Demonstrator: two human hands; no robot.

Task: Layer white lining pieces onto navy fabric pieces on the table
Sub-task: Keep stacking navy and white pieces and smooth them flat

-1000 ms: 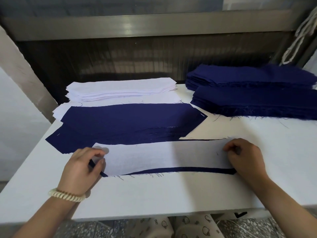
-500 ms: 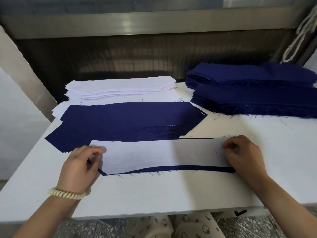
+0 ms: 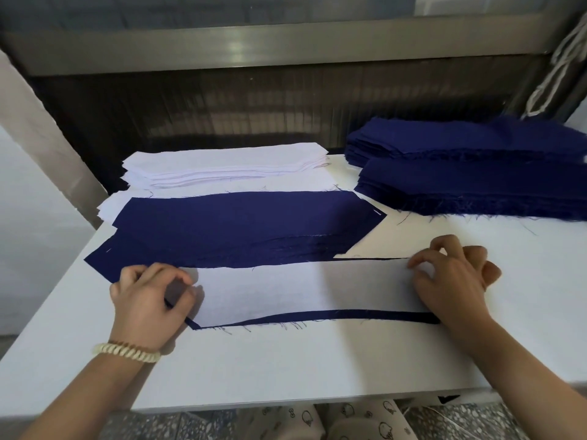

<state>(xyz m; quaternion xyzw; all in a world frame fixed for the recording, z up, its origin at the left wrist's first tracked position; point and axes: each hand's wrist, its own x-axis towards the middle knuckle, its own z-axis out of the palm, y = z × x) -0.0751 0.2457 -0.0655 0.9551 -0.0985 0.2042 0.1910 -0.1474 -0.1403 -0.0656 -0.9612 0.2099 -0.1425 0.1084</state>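
A long white lining piece [image 3: 301, 290] lies on a navy fabric piece [image 3: 349, 315] near the table's front. Only a thin navy strip shows along the lining's near edge and right end. My left hand [image 3: 149, 300], with a beaded bracelet on the wrist, pinches the lining's left end with curled fingers. My right hand [image 3: 451, 277] pinches the right end between thumb and forefinger, its other fingers curled and raised. Both hands cover the ends of the two layers.
Just behind lies a larger navy piece [image 3: 238, 230] on layered pieces. A stack of white linings [image 3: 222, 166] sits at the back left, and navy stacks [image 3: 476, 185] at the back right. The white table [image 3: 286, 369] ends near my body. A cord [image 3: 559, 58] hangs top right.
The lining has shifted slightly away from me over the navy piece. My right hand's outer fingers have lifted and spread; my left hand keeps hold at the left end.
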